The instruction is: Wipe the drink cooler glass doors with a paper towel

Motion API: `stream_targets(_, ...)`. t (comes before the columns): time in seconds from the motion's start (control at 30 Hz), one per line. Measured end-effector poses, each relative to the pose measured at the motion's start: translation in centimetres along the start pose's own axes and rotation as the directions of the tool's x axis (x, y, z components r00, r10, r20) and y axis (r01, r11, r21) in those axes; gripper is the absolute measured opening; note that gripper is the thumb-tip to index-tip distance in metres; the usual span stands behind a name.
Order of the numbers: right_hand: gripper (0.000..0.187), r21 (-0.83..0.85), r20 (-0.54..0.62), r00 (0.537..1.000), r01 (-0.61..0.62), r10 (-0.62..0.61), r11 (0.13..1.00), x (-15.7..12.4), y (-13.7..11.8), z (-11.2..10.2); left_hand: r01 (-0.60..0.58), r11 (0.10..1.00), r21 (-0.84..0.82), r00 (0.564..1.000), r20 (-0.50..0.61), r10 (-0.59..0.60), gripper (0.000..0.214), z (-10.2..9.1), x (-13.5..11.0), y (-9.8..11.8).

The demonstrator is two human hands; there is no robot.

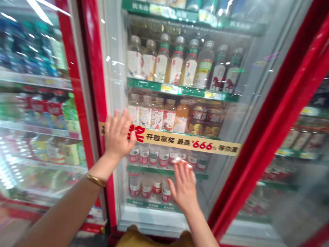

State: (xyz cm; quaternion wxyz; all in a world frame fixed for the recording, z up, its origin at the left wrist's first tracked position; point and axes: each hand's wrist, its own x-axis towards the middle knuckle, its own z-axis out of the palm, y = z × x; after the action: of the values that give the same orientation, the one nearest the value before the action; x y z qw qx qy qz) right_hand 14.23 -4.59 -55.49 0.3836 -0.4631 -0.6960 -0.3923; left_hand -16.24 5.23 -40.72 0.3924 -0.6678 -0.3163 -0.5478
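Note:
I stand at a drinks cooler with a glass door [231, 113]. My left hand [118, 135] lies flat and open on the glass near the door's left edge, over the end of a yellow banner sticker [180, 141]. A gold bracelet [95, 179] circles that wrist. Lower down, my right hand [183, 187] presses a small white cloth [181, 161] against the glass, with only the cloth's edge showing past the fingertips. Behind the glass are rows of bottles [164, 63] on green-edged shelves.
A red door frame [269, 137] runs diagonally at the right, with another cooler behind it. At the left stands a second red-framed cooler [38, 113] full of drinks. A tan thing [136, 236] shows at the bottom edge, below my arms.

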Motion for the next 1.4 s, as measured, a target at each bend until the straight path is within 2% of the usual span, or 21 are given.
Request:
stream_targets(0.1,0.081,0.033,-0.095,0.947,-0.306,0.308,0.951,0.7,3.2,-0.2,0.01,0.999,0.042,0.999,-0.03,-0.009,0.083,0.1,0.0,1.4)
stream_targets(0.17,0.081,0.074,-0.129,0.911,-0.386,0.393,0.92,2.7,3.9,-0.1,0.037,0.997,0.068,0.999,-0.019,-0.036,0.084,0.5,-0.4,3.4)
stream_targets(0.23,0.081,0.08,-0.107,0.949,-0.29,0.298,0.954,4.2,2.9,0.0,0.025,0.997,0.066,0.999,0.028,-0.027,0.084,1.0,-0.9,5.8)
stream_targets(0.3,0.08,0.065,-0.05,0.998,-0.04,0.043,0.997,4.2,1.4,0.0,-0.009,0.998,0.061,0.997,0.077,0.004,0.085,1.5,-1.4,8.0)
stream_targets(0.37,0.08,0.036,-0.027,0.99,0.141,-0.14,0.989,3.0,1.2,0.1,-0.024,0.997,0.075,0.996,0.092,0.017,0.085,2.0,-1.8,9.2)
stream_targets(0.4,0.08,0.016,-0.04,0.99,0.137,-0.136,0.99,2.4,1.8,0.0,-0.025,0.996,0.084,0.996,0.088,0.017,0.085,2.2,-1.9,9.4)
stream_targets(0.47,0.082,-0.011,-0.084,0.995,-0.053,0.052,0.999,1.9,3.8,-0.3,-0.027,0.996,0.084,0.997,0.077,0.02,0.085,2.6,-2.1,9.4)
stream_targets(0.53,0.082,-0.007,-0.123,0.953,-0.28,0.277,0.96,2.8,5.6,-0.9,-0.022,0.998,0.065,0.997,0.07,0.017,0.084,2.7,-2.2,9.1)
stream_targets(0.6,0.084,-0.01,-0.139,0.921,-0.368,0.363,0.93,4.3,5.9,-1.3,-0.007,0.999,0.043,0.998,0.066,0.004,0.085,2.8,-2.2,8.8)
stream_targets(0.7,0.084,-0.016,-0.034,0.991,-0.131,0.13,0.991,4.8,4.1,-1.2,0.002,1.0,0.013,0.998,0.057,-0.003,0.084,2.9,-2.3,8.7)
stream_targets(0.8,0.078,-0.002,0.068,0.992,0.105,-0.104,0.994,2.5,3.2,-0.9,-0.007,1.0,-0.01,0.999,0.038,0.007,0.084,3.0,-2.3,8.6)
stream_targets(0.83,0.078,-0.023,0.056,0.995,0.081,-0.079,0.996,1.8,3.8,-1.0,-0.006,1.0,-0.015,0.999,0.033,0.006,0.085,3.1,-2.3,8.6)
stream_targets(0.9,0.082,-0.067,-0.035,0.992,-0.121,0.118,0.99,1.3,5.9,-1.4,-0.005,1.0,-0.022,1.0,0.031,0.006,0.086,3.1,-2.3,8.6)
stream_targets(0.97,0.083,-0.054,-0.148,0.926,-0.358,0.347,0.932,2.3,8.0,-1.9,-0.011,1.0,-0.028,1.0,0.021,0.012,0.086,3.1,-2.2,8.6)
stream_targets(1.03,0.085,-0.028,-0.197,0.868,-0.469,0.455,0.883,3.9,8.7,-2.0,-0.017,0.999,-0.035,1.0,0.013,0.018,0.086,3.1,-2.2,8.5)
stream_targets(1.1,0.087,-0.048,-0.132,0.921,-0.374,0.366,0.926,4.6,7.8,-1.6,-0.024,0.999,-0.039,1.0,0.018,0.025,0.087,3.0,-2.2,8.5)
stream_targets(1.17,0.089,-0.057,0.012,0.99,-0.138,0.139,0.989,3.5,6.3,-1.0,-0.031,0.999,-0.04,0.999,0.026,0.032,0.088,3.0,-2.2,8.5)
stream_targets(1.23,0.089,-0.049,0.096,0.995,0.012,-0.007,0.999,1.4,5.7,-0.8,-0.026,0.999,-0.04,0.999,0.027,0.027,0.088,3.0,-2.3,8.4)
stream_targets(1.27,0.087,-0.057,0.087,0.996,-0.01,0.015,0.998,0.4,6.0,-0.8,-0.018,0.999,-0.043,0.999,0.031,0.02,0.088,3.1,-2.4,8.4)
stream_targets(1.33,0.083,-0.072,-0.019,0.975,-0.22,0.219,0.973,-0.2,7.4,-1.2,0.001,0.999,-0.052,0.999,0.041,0.001,0.089,3.3,-2.5,8.3)
stream_targets(1.4,0.079,-0.035,-0.136,0.894,-0.435,0.427,0.9,1.1,8.6,-1.7,0.015,0.998,-0.066,0.999,0.051,-0.012,0.089,3.4,-2.5,8.3)
